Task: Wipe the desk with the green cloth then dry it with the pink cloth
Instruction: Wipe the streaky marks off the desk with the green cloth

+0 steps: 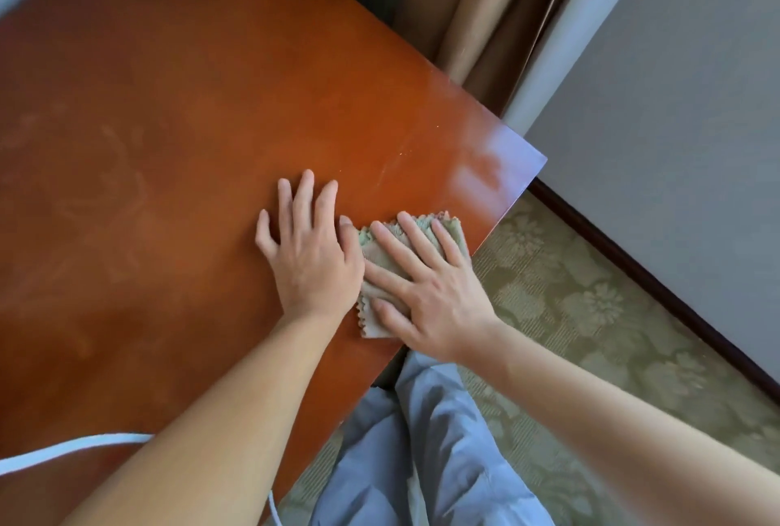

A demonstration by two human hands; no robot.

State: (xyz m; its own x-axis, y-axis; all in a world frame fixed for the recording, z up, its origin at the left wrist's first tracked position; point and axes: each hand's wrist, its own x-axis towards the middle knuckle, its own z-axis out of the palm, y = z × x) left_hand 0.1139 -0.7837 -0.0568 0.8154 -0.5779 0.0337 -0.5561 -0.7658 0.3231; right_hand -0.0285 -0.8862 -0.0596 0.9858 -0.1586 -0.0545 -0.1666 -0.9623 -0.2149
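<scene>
My right hand (pixel 426 293) lay flat on the folded green cloth (pixel 382 259), fingers straight and a little spread, pressing it onto the wooden desk (pixel 177 137) close to its near edge and not far from the right corner. My left hand (pixel 308 251) rested beside it on bare wood, fingers straight and apart, its thumb touching the cloth's left edge. The cloth looked pale and greyish in this light, green showing mostly along its crinkled far hem. I saw no pink cloth anywhere.

I judged I was in the wiping step, with much of the desk left: dull smears showed across the left half. To do it well, I thought I should keep the palm flat so the whole fold bore down, not just the fingertips, and work in long overlapping strokes from this corner toward the smeared side. The left hand would serve best as a brace, lifted clear of the cloth's path. Near the edge I needed care, or the cloth could slide off toward the patterned carpet (pixel 591 293).
</scene>
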